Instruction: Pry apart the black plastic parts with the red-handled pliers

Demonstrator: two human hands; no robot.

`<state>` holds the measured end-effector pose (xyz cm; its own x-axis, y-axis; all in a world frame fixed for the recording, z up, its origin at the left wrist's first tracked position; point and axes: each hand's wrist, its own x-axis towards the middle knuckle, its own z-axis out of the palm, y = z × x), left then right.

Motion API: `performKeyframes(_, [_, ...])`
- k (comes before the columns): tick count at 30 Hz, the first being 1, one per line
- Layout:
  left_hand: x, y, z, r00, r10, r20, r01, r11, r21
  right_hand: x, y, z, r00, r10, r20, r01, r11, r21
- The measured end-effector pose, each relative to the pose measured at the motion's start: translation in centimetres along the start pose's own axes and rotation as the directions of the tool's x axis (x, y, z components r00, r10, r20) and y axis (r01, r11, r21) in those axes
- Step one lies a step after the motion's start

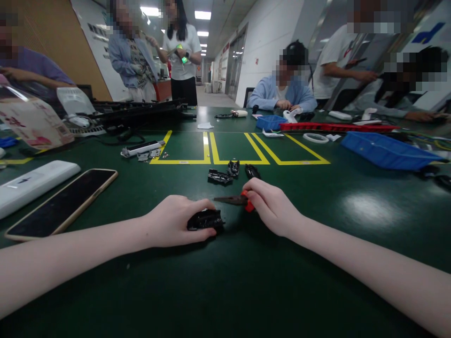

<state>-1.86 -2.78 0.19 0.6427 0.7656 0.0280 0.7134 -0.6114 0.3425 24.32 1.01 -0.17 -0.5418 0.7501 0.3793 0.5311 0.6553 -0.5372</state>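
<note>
Left hand (175, 221) clamped on black plastic part (206, 219), right hand (272, 207) just beside, around red-handled pliers (233, 200).

Here's the count, kind by kind.
Four black plastic parts (205, 219) (219, 177) (233, 168) (252, 171), one pair of red-handled pliers (230, 200), one phone (61, 203), two blue trays (269, 122) (385, 151), three yellow taped boxes (179, 162) (239, 163) (303, 163) and two bare hands (176, 220) (271, 206).

Glossy dark-green table (246, 281); black plastic part (206, 219) (matt); pliers (236, 200), dull metal with red plastic grips.
</note>
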Motion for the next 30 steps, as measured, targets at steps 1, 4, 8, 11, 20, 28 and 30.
performKeyframes(1, [0.0, 0.0, 0.0, 1.0, -0.004, 0.002, 0.004, 1.0, 0.002, 0.1, 0.2, 0.0, 0.999, 0.042, -0.03, -0.04, 0.998, 0.049])
performKeyframes(4, [-0.1, 0.2, -0.2, 0.999, -0.025, 0.024, 0.025, 1.0, 0.001, 0.5, 1.1, 0.1, 0.977, 0.175, -0.124, -0.148, 0.968, 0.201])
performKeyframes(8, [-0.1, 0.3, -0.3, 0.999, -0.036, 0.039, 0.036, 0.999, 0.009, 1.0, 1.9, -0.3, 0.941, 0.283, -0.186, -0.204, 0.911, 0.358])
performKeyframes(11, [-0.1, 0.2, -0.3, 0.999, -0.029, 0.044, 0.028, 0.999, 0.017, 1.0, 1.7, -0.7, 0.933, 0.305, -0.189, -0.203, 0.884, 0.421])
performKeyframes(20, [-0.1, 0.1, -0.2, 0.999, -0.015, 0.028, 0.015, 1.0, 0.019, 0.2, 1.0, 0.0, 0.944, 0.175, -0.28, -0.054, 0.919, 0.39])
performKeyframes(28, [-0.1, 0.2, -0.3, 0.998, -0.032, 0.053, 0.032, 0.999, 0.018, 0.4, 1.7, -0.7, 0.973, 0.038, -0.228, 0.024, 0.964, 0.265])
performKeyframes(30, [-0.1, 0.2, -0.3, 0.998, -0.033, 0.053, 0.033, 0.999, 0.017, 0.4, 1.8, -0.9, 0.973, 0.019, -0.231, 0.038, 0.971, 0.237])
